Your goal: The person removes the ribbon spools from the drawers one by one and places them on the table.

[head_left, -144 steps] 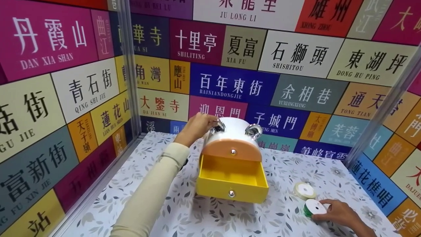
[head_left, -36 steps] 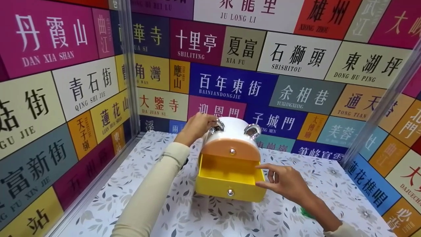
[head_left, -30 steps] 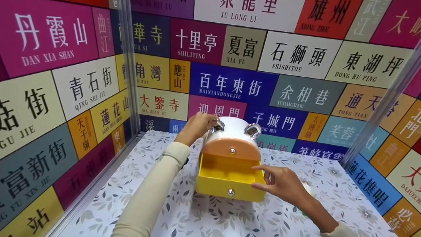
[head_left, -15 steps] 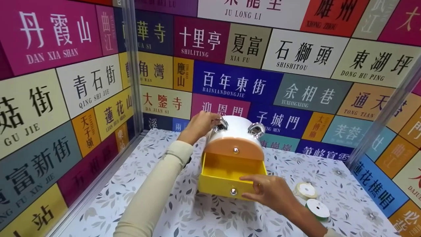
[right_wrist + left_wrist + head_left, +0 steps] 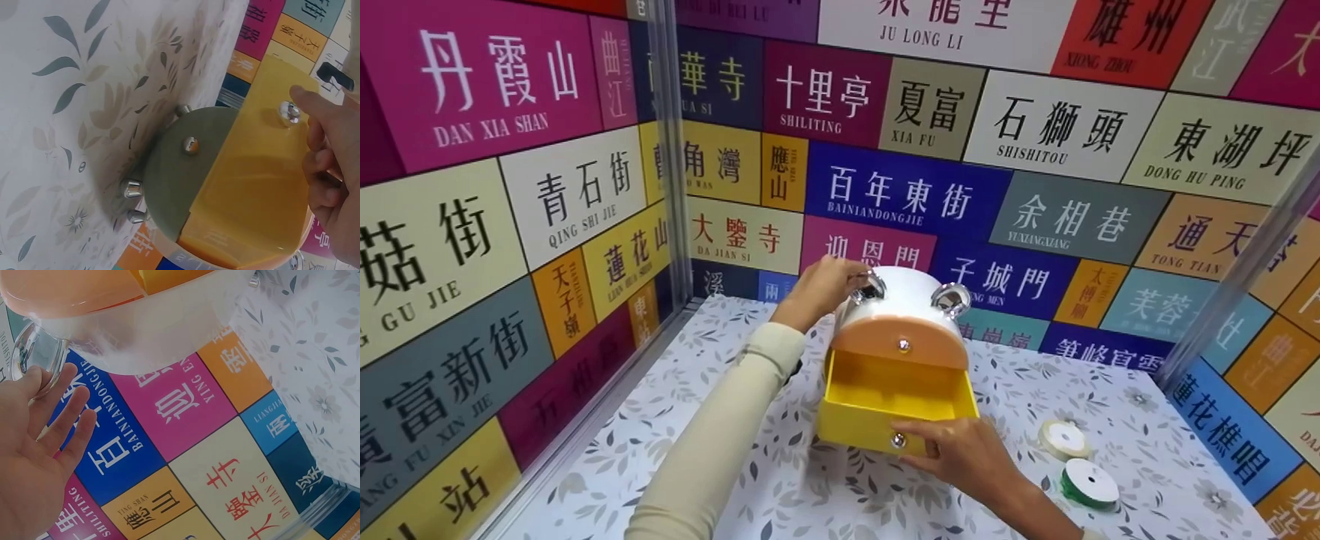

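Note:
A small rounded drawer cabinet with a white top (image 5: 911, 292) and chrome ring-shaped ears stands on the table. Its orange upper drawer (image 5: 885, 336) is closed and the yellow drawer (image 5: 847, 427) below is pulled out, with nothing visible inside. In the right wrist view a dark green lower front (image 5: 185, 169) with a knob also shows. My left hand (image 5: 821, 289) pinches the left chrome ear (image 5: 39, 354) between thumb and fingers. My right hand (image 5: 964, 454) is at the yellow drawer's front, index finger and thumb spread around its round chrome knob (image 5: 289, 112); the knob is not visibly gripped.
Two ribbon spools lie to the right on the leaf-patterned table (image 5: 780, 487): a cream spool (image 5: 1065, 439) and, nearer, a green spool (image 5: 1089, 482). Panels printed with Chinese place names (image 5: 900, 187) stand behind and on both sides.
My right hand has left the green spool and moved left to the yellow drawer, then along its front edge to the knob. My left hand keeps holding the ear; the drawer stays out.

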Demonstrator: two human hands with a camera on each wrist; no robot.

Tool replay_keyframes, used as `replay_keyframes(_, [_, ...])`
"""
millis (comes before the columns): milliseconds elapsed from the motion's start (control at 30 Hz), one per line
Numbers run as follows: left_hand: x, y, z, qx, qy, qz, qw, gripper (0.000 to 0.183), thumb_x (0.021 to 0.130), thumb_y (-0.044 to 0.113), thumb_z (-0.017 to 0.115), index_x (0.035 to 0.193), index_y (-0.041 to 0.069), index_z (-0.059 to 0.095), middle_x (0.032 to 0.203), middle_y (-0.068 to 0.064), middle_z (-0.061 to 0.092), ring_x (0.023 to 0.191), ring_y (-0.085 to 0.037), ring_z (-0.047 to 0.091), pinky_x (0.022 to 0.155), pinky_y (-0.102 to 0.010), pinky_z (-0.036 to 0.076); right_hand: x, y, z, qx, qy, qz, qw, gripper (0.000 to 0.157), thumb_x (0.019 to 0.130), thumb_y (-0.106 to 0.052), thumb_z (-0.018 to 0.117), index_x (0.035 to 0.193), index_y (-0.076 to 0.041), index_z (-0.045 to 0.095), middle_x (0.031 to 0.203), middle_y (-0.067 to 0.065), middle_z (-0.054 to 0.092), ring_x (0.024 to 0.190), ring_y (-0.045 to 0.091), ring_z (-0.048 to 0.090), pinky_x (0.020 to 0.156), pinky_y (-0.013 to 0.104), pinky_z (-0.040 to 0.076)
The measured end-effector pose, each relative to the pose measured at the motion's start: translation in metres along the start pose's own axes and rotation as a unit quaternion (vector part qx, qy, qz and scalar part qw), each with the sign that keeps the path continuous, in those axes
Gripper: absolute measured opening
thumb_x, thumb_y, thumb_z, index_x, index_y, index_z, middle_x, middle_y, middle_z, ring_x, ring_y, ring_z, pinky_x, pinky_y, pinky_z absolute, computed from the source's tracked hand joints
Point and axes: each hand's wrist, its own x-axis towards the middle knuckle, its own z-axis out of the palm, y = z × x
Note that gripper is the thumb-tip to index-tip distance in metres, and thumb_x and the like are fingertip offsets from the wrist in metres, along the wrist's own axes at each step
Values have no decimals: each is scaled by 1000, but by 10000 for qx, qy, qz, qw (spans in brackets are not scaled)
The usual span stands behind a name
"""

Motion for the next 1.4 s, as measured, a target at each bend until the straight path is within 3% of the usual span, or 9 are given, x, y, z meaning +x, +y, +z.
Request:
replay_keyframes(133, [1,0,2,26,-27,-34,10000,20,104,27,65,118,31,78,113,8,77,101,-11,69,93,-29,57,-3,1,9,-395,387,-376,9978,42,75,-33,95,115,-32,81,62,-18,62,50,-5,44,50,11,41])
replay_keyframes(367, [4,-3,3,296,68,182,9994,16,104,30,65,114,29,78,112,6,77,101,-13,70,92,-31,57,-3,4,20,-785,990,-813,9886,33,73,-21,93,104,-31,83,86,-14,78,48,0,51,47,16,46])
replay_keyframes(800, [2,-1,0,90,52,-7,9999,19,103,30,65,118,33,78,114,7,76,100,-12,68,89,-30,58,-2,2,19,-607,819,-461,9937,28,78,-23,92,104,-30,83,81,-14,77,52,-1,55,52,15,49])
replay_keyframes(1067, [1,-3,2,16,61,62,10000,16,103,29,66,114,30,78,110,6,77,98,-13,69,89,-31,58,2,11,29,-519,1064,-298,9925,29,77,-19,93,102,-28,83,77,-15,74,57,1,55,55,19,52])
replay_keyframes(1233, [1,-5,4,152,91,128,9998,16,103,30,66,112,30,78,109,8,77,97,-11,70,87,-31,58,8,17,37,-593,1237,-260,9902,30,75,-19,93,101,-29,83,70,-15,70,53,1,53,49,20,48])
replay_keyframes(1400, [3,-3,4,203,109,104,9997,18,102,32,66,116,32,78,111,8,77,96,-10,69,86,-30,58,17,22,42,-596,1379,-111,9886,32,73,-18,94,101,-31,84,55,-16,56,48,0,41,43,19,38])
